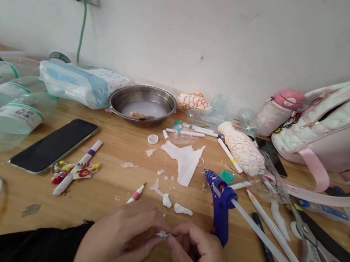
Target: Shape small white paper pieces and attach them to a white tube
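Both hands come together at the near edge of the view, the left hand point(122, 242) and the right hand point(199, 259) each pinching a small, whitish-grey, crumpled-looking piece point(163, 235) between thumb and fingers. The piece sits above the light-brown wooden table point(125, 149), bridging the narrow gap between the two sets of fingertips. It is pale and irregular in outline, with a slightly glossy, uneven surface and darker grey patches; fingertips cover its ends, and its material is too small to tell.

Just beyond the fingers lie torn white paper-like scraps point(183, 209), and near the left hand a short white marker with a dull-red band and dark tip point(136, 193). Near the right hand is a blue plastic glue gun point(221, 218), a long translucent-white glue stick point(275, 251) protruding from its back. Farther off lies a larger jagged white sheet point(186, 161).
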Tool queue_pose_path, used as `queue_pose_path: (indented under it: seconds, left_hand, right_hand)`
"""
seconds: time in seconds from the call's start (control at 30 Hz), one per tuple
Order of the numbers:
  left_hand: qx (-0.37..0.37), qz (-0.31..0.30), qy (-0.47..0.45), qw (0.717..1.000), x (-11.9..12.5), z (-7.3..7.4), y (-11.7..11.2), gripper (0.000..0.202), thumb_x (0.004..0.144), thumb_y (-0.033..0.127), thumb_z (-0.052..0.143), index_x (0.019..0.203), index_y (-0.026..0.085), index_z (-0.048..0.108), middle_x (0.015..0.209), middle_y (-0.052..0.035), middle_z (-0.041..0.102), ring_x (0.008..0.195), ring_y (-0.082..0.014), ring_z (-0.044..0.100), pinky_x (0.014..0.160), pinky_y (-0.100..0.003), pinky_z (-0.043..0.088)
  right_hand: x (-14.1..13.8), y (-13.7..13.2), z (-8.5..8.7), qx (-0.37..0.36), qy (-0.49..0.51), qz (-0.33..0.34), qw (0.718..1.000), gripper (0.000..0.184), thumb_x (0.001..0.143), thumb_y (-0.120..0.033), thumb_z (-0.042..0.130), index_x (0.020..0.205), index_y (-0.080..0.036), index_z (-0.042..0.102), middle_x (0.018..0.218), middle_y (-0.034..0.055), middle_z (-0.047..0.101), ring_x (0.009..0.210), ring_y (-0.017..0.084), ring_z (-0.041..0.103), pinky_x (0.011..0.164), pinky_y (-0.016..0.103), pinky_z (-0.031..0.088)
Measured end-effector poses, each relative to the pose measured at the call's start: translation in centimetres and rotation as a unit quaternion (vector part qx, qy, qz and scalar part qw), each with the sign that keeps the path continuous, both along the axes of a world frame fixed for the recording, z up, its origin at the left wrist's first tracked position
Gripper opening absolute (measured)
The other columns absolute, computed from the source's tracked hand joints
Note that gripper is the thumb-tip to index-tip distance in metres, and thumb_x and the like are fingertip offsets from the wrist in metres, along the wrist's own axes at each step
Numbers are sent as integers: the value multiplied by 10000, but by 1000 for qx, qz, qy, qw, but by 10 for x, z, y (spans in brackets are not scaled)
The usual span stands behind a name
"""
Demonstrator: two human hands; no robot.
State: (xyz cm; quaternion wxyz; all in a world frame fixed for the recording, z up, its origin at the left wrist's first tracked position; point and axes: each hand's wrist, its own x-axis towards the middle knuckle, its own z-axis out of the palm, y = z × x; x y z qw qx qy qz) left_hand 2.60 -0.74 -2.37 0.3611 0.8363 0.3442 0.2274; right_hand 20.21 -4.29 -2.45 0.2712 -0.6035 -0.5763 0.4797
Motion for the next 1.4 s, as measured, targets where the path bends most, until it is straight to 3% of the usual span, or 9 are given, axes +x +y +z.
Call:
queue_pose_path:
  seconds: [0.1, 0.2, 0.47, 0.73, 0.87, 1.0, 1.23, 1.33, 1.4]
  left_hand:
    - [-48, 44, -14, 998, 1, -2, 0, 154, 805, 184, 519, 949, 239, 521, 768, 15, 605, 635, -122, 543, 573, -194, 423]
    - [-81, 53, -10, 995, 3, 0, 4, 57, 806, 220, 517, 853, 213, 548, 711, 12, 607, 605, -126, 542, 537, -193, 416]
    - [-25, 6, 49, 998, 2, 1, 13, 110, 832, 212, 517, 736, 201, 570, 691, 25, 625, 679, -138, 553, 773, -293, 352]
    - [8, -16, 58, 998, 3, -4, 15, 150, 861, 180, 479, 756, 191, 586, 712, 18, 643, 702, -142, 573, 765, -303, 320]
    - [6, -7, 45, 999, 1, -6, 21, 107, 844, 227, 531, 849, 228, 637, 811, 11, 704, 763, -154, 611, 793, -291, 332]
    - [27, 34, -1, 999, -7, -5, 35, 227, 780, 298, 618, 1001, 250, 630, 856, -8, 723, 765, -174, 629, 764, -288, 340]
    - [26, 69, 9, 997, -4, -1, 43, 128, 785, 275, 584, 708, 212, 664, 653, 25, 669, 591, -126, 559, 705, -263, 339]
    - [-29, 98, -13, 995, 0, 2, 38, 113, 747, 258, 603, 668, 193, 650, 590, 32, 613, 549, -121, 503, 681, -263, 341]
    - [-70, 123, -39, 989, 1, 5, 35, 125, 733, 269, 598, 651, 179, 628, 578, 29, 578, 556, -130, 479, 630, -255, 346]
  right_hand:
    - [1, -1, 0, 32, -16, -7, 999, 177, 757, -301, 505, 728, -172, 623, 499, -57, 414, 471, 86, 404, 458, 197, 272]
    - [2, -1, -3, 35, -7, -9, 999, 196, 762, -327, 500, 726, -178, 621, 494, -56, 414, 466, 87, 412, 450, 191, 280]
    - [5, 0, -13, 69, -79, 37, 994, 212, 769, -282, 475, 719, -182, 654, 513, -17, 553, 479, 96, 497, 465, 188, 315]
    - [4, -1, -19, 70, -158, 59, 983, 174, 725, -280, 522, 781, -201, 667, 512, -17, 588, 468, 104, 497, 455, 197, 304]
    - [3, 1, -15, 81, -201, 76, 973, 152, 726, -197, 496, 666, -185, 635, 531, -17, 597, 483, 97, 501, 463, 195, 292]
    - [3, 2, -11, 89, -236, 68, 965, 142, 708, -157, 510, 654, -195, 636, 551, -19, 613, 508, 109, 540, 474, 197, 306]
    - [3, -1, -4, 98, -253, 68, 960, 113, 731, -229, 553, 705, -216, 662, 594, -12, 650, 548, 127, 589, 495, 198, 347]
    - [6, -2, 3, 119, -267, 87, 952, 145, 790, -251, 507, 735, -218, 637, 639, -13, 665, 581, 130, 611, 504, 200, 358]
    - [8, -3, 7, 161, -309, 116, 930, 153, 822, -248, 479, 760, -214, 614, 678, -6, 672, 608, 145, 625, 520, 218, 363]
